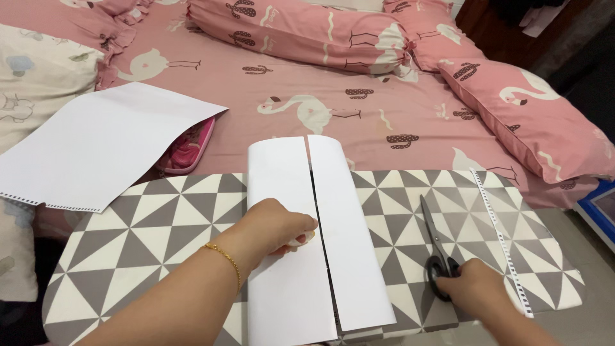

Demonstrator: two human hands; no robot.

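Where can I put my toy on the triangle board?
The board is bare left of the left hand and paper strips. The right is crowded: scissors, right hand, and perforated strip.

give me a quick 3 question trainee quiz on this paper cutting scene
1. True or false: the scissors lie on the patterned board.
2. Which hand presses the left paper strip? A) left hand B) right hand
3. Fill in: the perforated edge strip lies to the ___ of the scissors.

Key: 1 true. 2 A. 3 right.
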